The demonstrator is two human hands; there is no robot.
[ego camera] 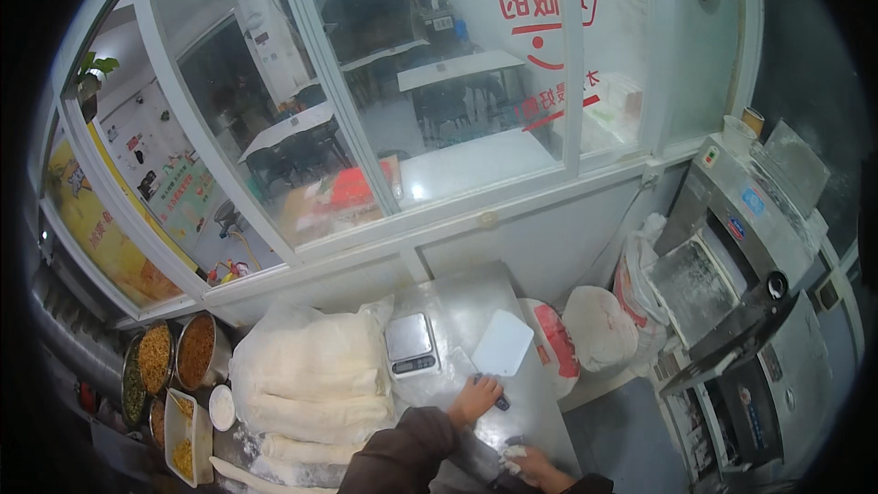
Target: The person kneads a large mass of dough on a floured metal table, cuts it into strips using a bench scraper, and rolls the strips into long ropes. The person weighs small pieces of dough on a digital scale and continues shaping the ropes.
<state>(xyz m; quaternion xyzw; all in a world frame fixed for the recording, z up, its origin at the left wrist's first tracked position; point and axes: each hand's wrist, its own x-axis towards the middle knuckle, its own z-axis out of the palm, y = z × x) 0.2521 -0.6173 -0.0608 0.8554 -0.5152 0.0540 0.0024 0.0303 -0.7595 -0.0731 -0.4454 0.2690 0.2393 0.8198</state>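
Note:
My left hand (475, 399) is closed on a small dark object (503, 402), whose ends stick out past the fingers; its kind is hard to make out. Closer to me, my right hand (538, 469) holds a crumpled white lump (512, 458), perhaps dough scraps or cloth. Both hands are over the steel worktop (473, 288). Just beyond my left hand lie a white plastic board (504, 343) and a kitchen scale (410, 343). Long rolls of dough (315, 370) rest under clear plastic film to the left. Uncovered dough strips (309, 451) lie nearer me.
Metal bowls of brown filling (197, 350) and chopped yellow filling (154, 357) stand at the left, with a white tub (185, 442) and a small white cup (221, 408). Flour sacks (600, 322) and a steel dough machine (699, 274) are on the right. A framed window partition (439, 202) runs behind.

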